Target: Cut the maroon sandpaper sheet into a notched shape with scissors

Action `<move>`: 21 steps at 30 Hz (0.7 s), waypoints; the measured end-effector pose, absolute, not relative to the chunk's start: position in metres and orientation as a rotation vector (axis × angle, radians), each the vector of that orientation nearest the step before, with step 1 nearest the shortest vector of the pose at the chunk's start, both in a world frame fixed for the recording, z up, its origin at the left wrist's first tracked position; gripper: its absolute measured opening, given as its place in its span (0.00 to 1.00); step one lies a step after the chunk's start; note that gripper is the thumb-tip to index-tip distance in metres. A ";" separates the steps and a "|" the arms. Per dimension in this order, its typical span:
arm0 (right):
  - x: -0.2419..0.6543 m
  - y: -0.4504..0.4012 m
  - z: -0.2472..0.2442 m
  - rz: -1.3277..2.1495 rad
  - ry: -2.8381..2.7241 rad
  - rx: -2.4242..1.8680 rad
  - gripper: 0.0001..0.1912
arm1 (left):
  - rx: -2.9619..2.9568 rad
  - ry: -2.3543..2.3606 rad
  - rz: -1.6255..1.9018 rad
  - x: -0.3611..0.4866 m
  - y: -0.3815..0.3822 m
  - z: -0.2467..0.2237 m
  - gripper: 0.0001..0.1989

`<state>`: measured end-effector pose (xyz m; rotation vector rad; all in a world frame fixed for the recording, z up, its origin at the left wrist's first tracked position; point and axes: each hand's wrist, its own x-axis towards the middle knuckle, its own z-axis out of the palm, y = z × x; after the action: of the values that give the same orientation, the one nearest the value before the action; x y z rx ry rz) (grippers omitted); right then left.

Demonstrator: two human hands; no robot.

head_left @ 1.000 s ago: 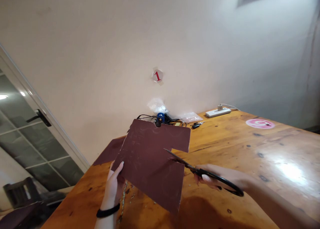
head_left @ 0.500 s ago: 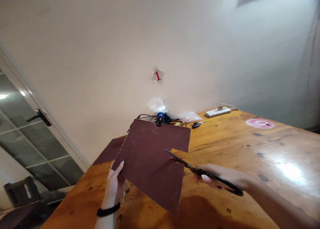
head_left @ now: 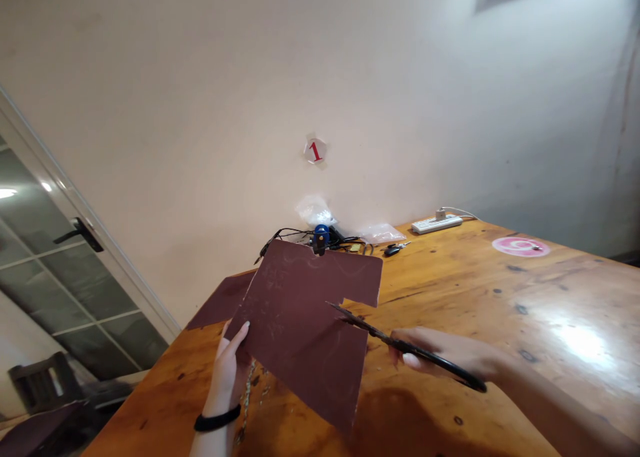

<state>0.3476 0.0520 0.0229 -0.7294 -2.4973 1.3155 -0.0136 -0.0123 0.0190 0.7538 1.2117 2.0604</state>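
Observation:
My left hand, with a black band at the wrist, grips the lower left edge of a dark maroon sheet, thumb on top and fingers hidden beneath. The sheet is tilted above the table and looks like card or sandpaper. It has a small notch in its top edge and a cut-out on its right side. My right hand is closed around the handles of black scissors. Their blades reach over the sheet at the lower side of the cut-out, and the blades look nearly together.
A second maroon sheet lies on the wooden table at the left. Behind are black cables, a clear plastic bag, keys and a white power strip. A pink round sticker is at the right.
The scissor handles have come together, closing the blades on the sheet. The sheet has shifted and tilted very slightly; my left hand keeps the same hold.

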 end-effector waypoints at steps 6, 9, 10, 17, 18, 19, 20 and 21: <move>0.348 0.053 0.022 1.339 -2.494 -0.707 0.34 | 0.750 1.181 2.057 -0.012 -0.011 0.022 0.23; 0.350 0.053 0.019 1.377 -2.478 -0.678 0.35 | 0.724 1.204 2.087 -0.015 -0.011 0.020 0.24; 0.350 0.054 0.018 1.398 -2.471 -0.675 0.35 | 0.709 1.214 2.100 -0.017 -0.011 0.020 0.24; 0.350 0.056 0.017 1.427 -2.434 -0.701 0.38 | 0.664 1.212 2.098 -0.019 -0.010 0.018 0.18; 0.349 0.055 0.019 1.426 -2.437 -0.721 0.39 | 0.653 1.211 2.098 -0.018 -0.010 0.019 0.16; 0.349 0.054 0.021 1.421 -2.445 -0.740 0.39 | 0.645 1.211 2.098 -0.017 -0.010 0.019 0.15; 0.349 0.053 0.022 1.417 -2.454 -0.755 0.39 | 0.645 1.209 2.101 -0.016 -0.010 0.020 0.15; 0.349 0.052 0.023 1.410 -2.460 -0.765 0.39 | 0.649 1.207 2.100 -0.016 -0.010 0.020 0.16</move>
<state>0.3492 0.0523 0.0233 -0.7653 -2.4603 1.4097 -0.0159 -0.0105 0.0199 0.6490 1.2066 2.1002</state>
